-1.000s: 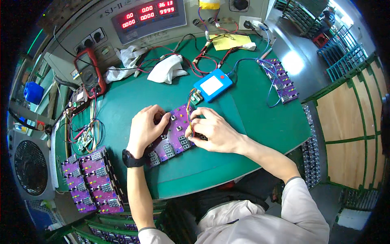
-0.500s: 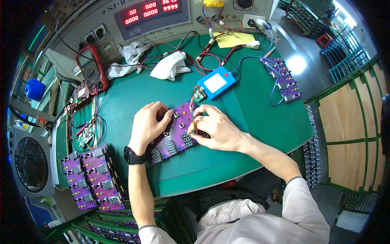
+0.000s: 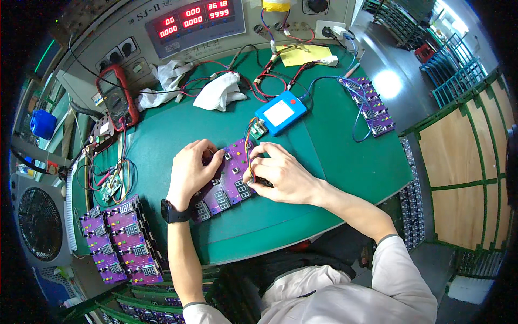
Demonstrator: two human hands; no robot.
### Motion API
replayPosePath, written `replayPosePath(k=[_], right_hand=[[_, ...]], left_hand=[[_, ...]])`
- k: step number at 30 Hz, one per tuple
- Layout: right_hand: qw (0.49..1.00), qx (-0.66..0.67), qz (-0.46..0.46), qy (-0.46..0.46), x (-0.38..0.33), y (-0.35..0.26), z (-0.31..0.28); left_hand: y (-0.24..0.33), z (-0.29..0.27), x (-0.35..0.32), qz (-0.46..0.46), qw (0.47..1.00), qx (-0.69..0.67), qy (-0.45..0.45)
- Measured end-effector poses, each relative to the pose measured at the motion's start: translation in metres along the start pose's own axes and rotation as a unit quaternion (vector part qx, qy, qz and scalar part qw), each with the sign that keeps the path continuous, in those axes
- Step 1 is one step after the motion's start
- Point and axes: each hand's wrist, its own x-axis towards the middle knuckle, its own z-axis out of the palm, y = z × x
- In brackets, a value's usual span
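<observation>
A purple circuit board panel (image 3: 222,184) with several digit displays and small buttons lies slanted on the green bench. My left hand (image 3: 190,171) grips its left side, thumb on top and fingers curled at the far edge. A black watch is on that wrist. At the panel's right end, my right hand (image 3: 281,177) is closed in a pinch around the end of a multicoloured wire lead (image 3: 249,146), pressed to the board. The pinched tip is mostly hidden by fingers. The lead runs to a small green board (image 3: 258,129) beside a blue box (image 3: 281,113) with a white label.
Stacked purple panels (image 3: 127,237) stand at the left, near a fan (image 3: 40,223). A red multimeter (image 3: 117,98) and white cloths (image 3: 220,92) lie toward the back, before a power supply (image 3: 197,27). Another purple panel (image 3: 369,106) with a blue cable lies at the far right.
The whole view has shifted slightly, so the bench things sit a little further left. Both hands keep the same hold on the panel and the lead.
</observation>
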Motion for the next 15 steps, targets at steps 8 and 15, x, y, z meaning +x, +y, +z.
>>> replayPosePath(k=[8, 15], right_hand=[[1.0, 0.003, 0.009, -0.008, -0.0003, 0.0004, 0.0002], [1.0, 0.001, 0.002, -0.007, 0.0, -0.0003, -0.0006]], left_hand=[[0.0017, -0.0002, -0.0006, 0.007, 1.0, -0.003, 0.01], [-0.0011, -0.0004, -0.0011, 0.018, 1.0, 0.007, 0.005]])
